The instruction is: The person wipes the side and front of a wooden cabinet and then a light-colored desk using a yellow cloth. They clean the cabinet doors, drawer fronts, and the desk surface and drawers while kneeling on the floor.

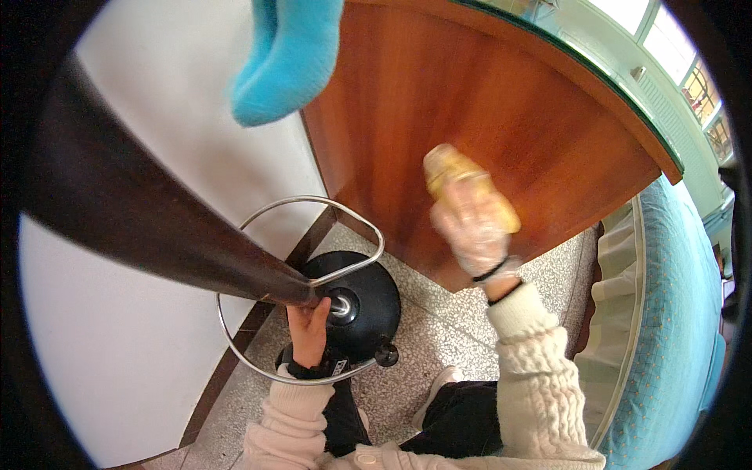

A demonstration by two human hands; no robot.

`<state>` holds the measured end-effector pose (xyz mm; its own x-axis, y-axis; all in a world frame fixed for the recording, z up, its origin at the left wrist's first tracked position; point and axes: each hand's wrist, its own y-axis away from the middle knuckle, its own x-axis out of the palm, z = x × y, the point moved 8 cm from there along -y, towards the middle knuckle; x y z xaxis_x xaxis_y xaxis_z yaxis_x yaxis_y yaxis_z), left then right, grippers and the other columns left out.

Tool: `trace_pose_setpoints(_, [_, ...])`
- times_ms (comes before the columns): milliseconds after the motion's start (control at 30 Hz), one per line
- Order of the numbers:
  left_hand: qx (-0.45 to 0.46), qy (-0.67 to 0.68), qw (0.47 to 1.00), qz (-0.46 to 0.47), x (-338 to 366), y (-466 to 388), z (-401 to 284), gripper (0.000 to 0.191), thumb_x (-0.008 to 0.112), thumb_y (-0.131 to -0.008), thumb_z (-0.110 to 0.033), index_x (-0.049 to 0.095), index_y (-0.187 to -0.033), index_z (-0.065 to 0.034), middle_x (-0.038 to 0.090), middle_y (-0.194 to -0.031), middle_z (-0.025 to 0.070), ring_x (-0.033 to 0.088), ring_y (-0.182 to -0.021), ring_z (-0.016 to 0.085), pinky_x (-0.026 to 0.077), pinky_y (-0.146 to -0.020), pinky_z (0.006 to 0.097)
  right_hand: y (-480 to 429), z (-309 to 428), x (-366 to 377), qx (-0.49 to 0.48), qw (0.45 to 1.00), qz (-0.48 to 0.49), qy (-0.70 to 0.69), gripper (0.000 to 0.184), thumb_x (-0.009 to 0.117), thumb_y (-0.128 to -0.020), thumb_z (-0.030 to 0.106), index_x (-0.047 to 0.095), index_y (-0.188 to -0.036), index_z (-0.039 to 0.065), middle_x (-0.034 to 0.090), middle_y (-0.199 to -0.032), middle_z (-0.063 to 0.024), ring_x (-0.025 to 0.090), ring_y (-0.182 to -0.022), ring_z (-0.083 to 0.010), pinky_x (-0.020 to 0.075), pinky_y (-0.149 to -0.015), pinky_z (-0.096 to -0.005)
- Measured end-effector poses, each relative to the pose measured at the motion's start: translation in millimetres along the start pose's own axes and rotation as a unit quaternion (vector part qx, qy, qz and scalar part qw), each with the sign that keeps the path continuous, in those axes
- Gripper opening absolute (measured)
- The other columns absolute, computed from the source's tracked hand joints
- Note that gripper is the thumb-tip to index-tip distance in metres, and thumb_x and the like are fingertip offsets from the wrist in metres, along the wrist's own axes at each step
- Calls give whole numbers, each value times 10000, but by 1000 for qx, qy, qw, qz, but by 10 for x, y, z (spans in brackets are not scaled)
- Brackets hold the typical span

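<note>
My left hand (308, 329), bare with a black band at the wrist, is at the lower end of a dark brown stand's post (194, 217). Its thumb lies along the post and some fingers are hidden behind it. The stand has a round black base (376, 294) on the floor and a chrome ring (380, 235) around the post. My right hand (473, 235) wears a clear plastic glove, blurred by motion. It presses a yellow cloth (449, 161) to the reddish-brown wooden side panel (399, 135) of a glass-topped desk.
Light-blue fuzzy fabric (288, 64) hangs at the top. White wall (106, 335) with a dark skirting board (205, 405) runs along the left. A bed with a blue checked cover (670, 329) stands at the right. Below lies speckled terrazzo floor (446, 329); windows (670, 41) are at upper right.
</note>
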<state>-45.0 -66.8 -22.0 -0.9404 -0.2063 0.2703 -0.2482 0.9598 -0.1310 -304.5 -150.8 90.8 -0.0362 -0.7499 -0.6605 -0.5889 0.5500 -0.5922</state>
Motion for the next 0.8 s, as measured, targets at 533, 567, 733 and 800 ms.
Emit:
trace_pose_setpoints(533, [-3, -5, 1000, -3, 21, -34, 68, 431, 616, -854, 9, 395, -1222, -32, 499, -1107, 56, 481, -1015, 146, 372, -913, 294, -36, -890, -1799, 193, 947, -241, 83, 481, 667, -684, -23, 600, -1140, 117, 569, -1216, -165, 511, -1154, -348, 385, -985, -446])
trace_pose_setpoints(567, [5, -7, 1000, 1, 23, -38, 49, 424, 616, -854, 8, 397, -1215, -31, 500, -1101, 55, 480, -1011, 145, 373, -909, 292, -83, -1018, -1740, 234, 945, -217, 74, 529, 654, -687, -22, 581, -1187, 136, 523, -1287, -181, 457, -1222, -354, 339, -1031, -458])
trace_pose_setpoints(733, [35, -27, 999, 22, 42, -44, 34, 416, 604, -866, 15, 398, -1223, -41, 497, -1081, 39, 484, -971, 128, 386, -868, 254, -163, -1035, -1572, 240, 934, -242, 108, 573, 631, -685, 24, 556, -1234, 168, 509, -1312, -171, 442, -1241, -347, 286, -1067, -478])
trace_pose_setpoints(800, [26, -21, 999, 8, 17, -38, 66, 427, 604, -868, 14, 398, -1237, -41, 499, -1090, 39, 485, -980, 128, 387, -876, 255, -245, -997, -1526, 237, 940, -232, 82, 539, 630, -694, 23, 580, -1209, 173, 533, -1291, -157, 474, -1213, -334, 302, -1059, -473])
